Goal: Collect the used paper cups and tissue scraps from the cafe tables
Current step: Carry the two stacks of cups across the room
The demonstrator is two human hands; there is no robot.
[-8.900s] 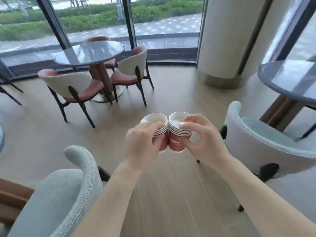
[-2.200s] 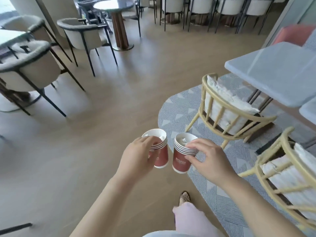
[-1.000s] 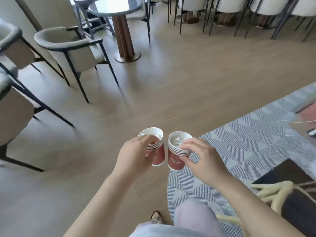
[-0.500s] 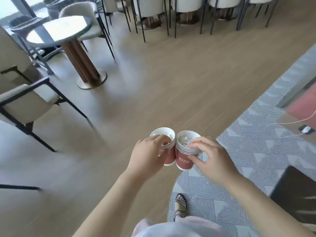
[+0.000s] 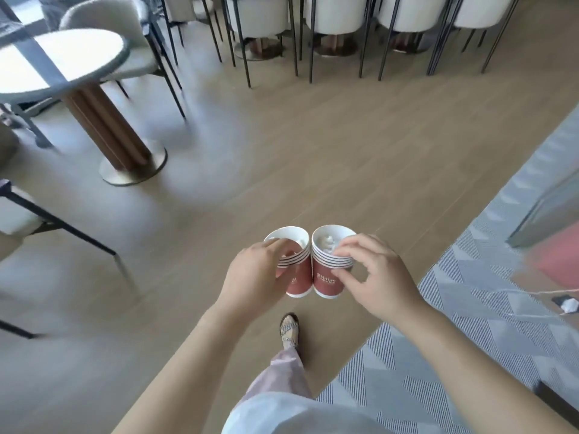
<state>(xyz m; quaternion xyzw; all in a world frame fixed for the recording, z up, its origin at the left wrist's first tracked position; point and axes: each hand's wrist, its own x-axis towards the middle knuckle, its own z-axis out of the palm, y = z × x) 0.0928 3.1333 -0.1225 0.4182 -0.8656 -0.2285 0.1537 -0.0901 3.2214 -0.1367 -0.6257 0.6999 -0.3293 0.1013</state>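
A wood floor (image 5: pixel 313 145) fills the view, with a patterned rug (image 5: pixel 470 324) at the right and a round surface (image 5: pixel 59 57) on a pedestal at the upper left. A row of chairs (image 5: pixel 338 14) stands along the top. Over the floor, 2 cup stacks are carried side by side, touching. The left hand (image 5: pixel 253 277) is curled around the left stack (image 5: pixel 297 274), thumb over its rim. The right hand (image 5: pixel 376 277) pinches the right stack (image 5: pixel 327 277), which holds crumpled tissue (image 5: pixel 326 242). A sandalled foot (image 5: pixel 289 330) is below.
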